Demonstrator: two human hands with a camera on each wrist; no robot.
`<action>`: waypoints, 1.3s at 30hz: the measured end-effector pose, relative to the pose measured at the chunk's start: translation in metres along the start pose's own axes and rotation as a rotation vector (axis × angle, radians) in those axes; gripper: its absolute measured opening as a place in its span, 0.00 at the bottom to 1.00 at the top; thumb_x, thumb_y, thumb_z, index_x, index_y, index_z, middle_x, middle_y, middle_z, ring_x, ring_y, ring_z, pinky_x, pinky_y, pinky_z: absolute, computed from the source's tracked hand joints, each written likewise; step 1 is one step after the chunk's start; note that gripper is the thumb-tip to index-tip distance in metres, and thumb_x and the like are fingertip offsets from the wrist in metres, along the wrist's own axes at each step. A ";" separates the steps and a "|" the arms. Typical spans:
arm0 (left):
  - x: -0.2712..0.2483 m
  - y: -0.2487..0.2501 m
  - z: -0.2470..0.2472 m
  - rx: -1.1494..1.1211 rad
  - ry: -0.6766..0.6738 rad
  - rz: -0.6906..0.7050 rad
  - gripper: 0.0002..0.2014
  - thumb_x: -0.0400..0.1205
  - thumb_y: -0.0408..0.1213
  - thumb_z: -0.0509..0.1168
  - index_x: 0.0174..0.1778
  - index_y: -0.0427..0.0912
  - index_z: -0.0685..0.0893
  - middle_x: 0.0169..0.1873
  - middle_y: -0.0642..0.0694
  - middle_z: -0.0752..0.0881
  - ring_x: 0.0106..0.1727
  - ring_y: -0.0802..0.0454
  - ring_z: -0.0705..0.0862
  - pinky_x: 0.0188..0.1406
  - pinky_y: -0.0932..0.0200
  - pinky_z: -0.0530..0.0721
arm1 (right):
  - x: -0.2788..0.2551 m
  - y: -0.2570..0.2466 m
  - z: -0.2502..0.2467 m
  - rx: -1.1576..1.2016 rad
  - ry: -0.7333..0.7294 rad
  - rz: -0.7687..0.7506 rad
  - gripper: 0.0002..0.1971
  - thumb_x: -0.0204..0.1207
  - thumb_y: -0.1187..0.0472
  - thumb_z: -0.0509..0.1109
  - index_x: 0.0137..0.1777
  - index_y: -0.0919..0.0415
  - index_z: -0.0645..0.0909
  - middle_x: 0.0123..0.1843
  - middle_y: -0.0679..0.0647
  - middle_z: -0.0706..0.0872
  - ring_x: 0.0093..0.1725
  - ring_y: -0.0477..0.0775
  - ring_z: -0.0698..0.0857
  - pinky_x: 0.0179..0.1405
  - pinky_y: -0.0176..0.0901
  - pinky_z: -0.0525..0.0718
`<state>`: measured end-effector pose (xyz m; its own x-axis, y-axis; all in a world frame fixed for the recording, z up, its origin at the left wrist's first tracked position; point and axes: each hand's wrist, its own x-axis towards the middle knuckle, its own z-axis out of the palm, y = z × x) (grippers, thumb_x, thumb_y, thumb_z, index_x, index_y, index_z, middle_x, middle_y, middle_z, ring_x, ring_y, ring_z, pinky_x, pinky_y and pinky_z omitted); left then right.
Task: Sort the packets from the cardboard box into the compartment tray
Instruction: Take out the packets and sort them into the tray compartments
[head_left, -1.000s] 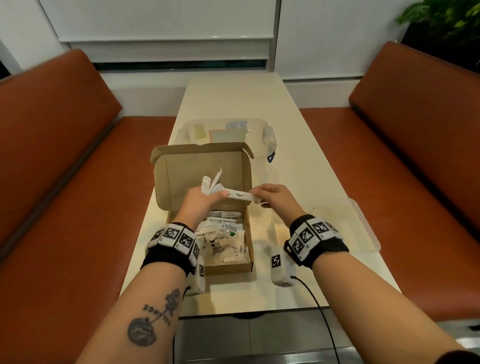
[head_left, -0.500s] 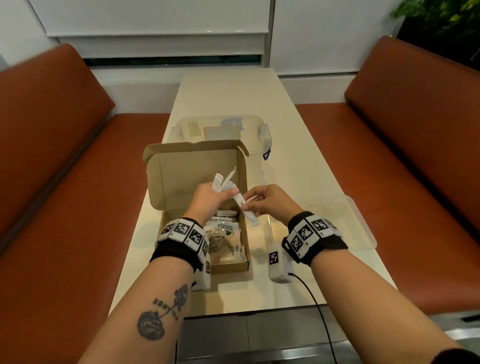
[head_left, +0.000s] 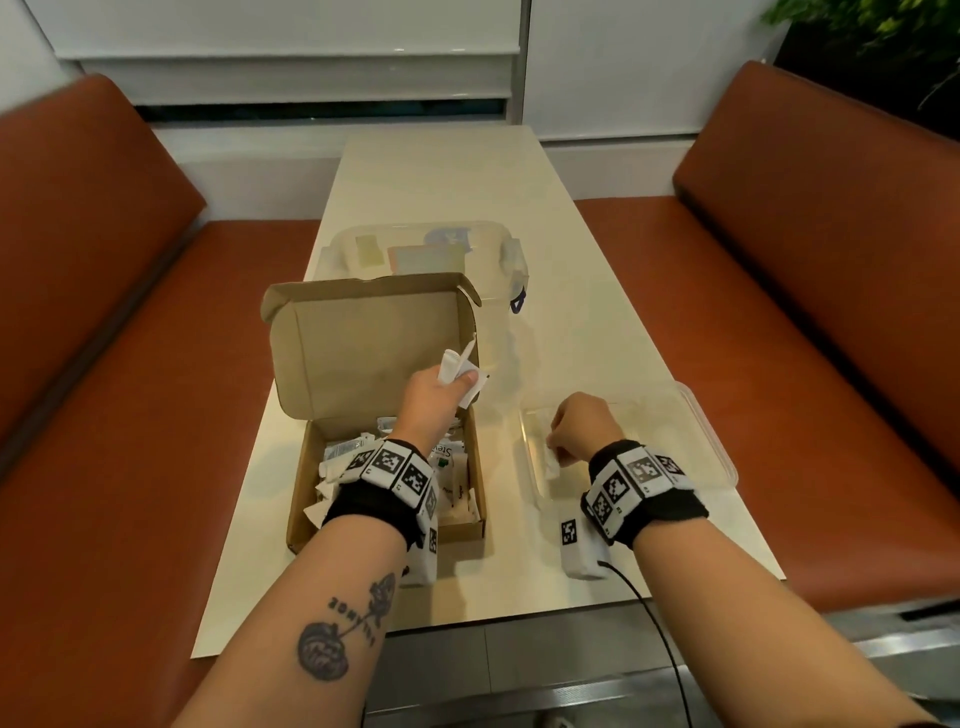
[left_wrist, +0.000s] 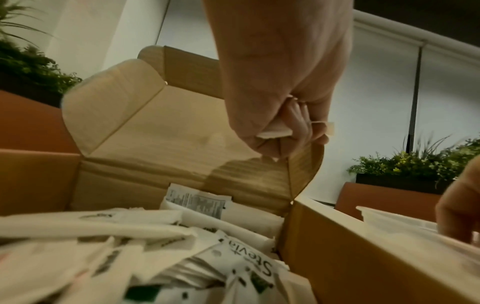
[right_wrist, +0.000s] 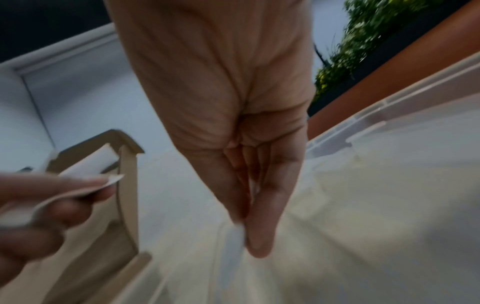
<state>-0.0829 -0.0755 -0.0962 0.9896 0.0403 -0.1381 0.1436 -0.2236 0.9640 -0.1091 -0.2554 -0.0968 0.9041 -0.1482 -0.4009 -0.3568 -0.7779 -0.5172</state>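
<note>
My right hand (head_left: 581, 432) pinches one white packet (head_left: 551, 464) low over the clear compartment tray (head_left: 711, 441). My left hand (head_left: 434, 396) clamps a bunch of packets (head_left: 457, 371) above the cardboard box (head_left: 363, 358). That bunch may fan and spill onto the tabletop (head_left: 571, 332) if I loosen the grip.

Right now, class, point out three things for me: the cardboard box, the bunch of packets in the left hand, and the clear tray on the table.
cardboard box (head_left: 363, 343): head view, inner face of the raised lid.
bunch of packets (head_left: 454, 370): head view, white ends above the fingers.
clear tray (head_left: 711, 441): head view, right rim.
</note>
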 end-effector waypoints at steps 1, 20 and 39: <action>0.001 -0.001 0.000 0.013 0.002 0.002 0.04 0.82 0.38 0.66 0.45 0.43 0.84 0.32 0.51 0.81 0.33 0.57 0.77 0.31 0.62 0.72 | 0.001 -0.001 0.006 -0.051 -0.013 -0.006 0.10 0.71 0.77 0.70 0.51 0.76 0.85 0.49 0.68 0.89 0.50 0.65 0.89 0.52 0.53 0.88; -0.006 0.000 -0.002 0.159 0.004 0.045 0.06 0.83 0.38 0.65 0.42 0.40 0.82 0.28 0.51 0.76 0.29 0.57 0.73 0.29 0.61 0.69 | -0.001 0.000 0.027 -0.326 0.044 -0.125 0.11 0.76 0.76 0.62 0.56 0.68 0.78 0.61 0.64 0.82 0.59 0.61 0.83 0.54 0.43 0.81; -0.030 0.019 0.021 0.016 -0.188 -0.086 0.10 0.84 0.42 0.64 0.36 0.48 0.80 0.23 0.49 0.70 0.20 0.55 0.66 0.20 0.63 0.63 | -0.019 -0.022 -0.008 0.670 0.046 -0.312 0.07 0.78 0.61 0.70 0.45 0.66 0.84 0.36 0.54 0.84 0.32 0.49 0.83 0.30 0.37 0.86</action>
<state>-0.1092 -0.1009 -0.0783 0.9576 -0.1218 -0.2611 0.2263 -0.2429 0.9433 -0.1163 -0.2401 -0.0720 0.9906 -0.0183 -0.1352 -0.1355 -0.2511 -0.9584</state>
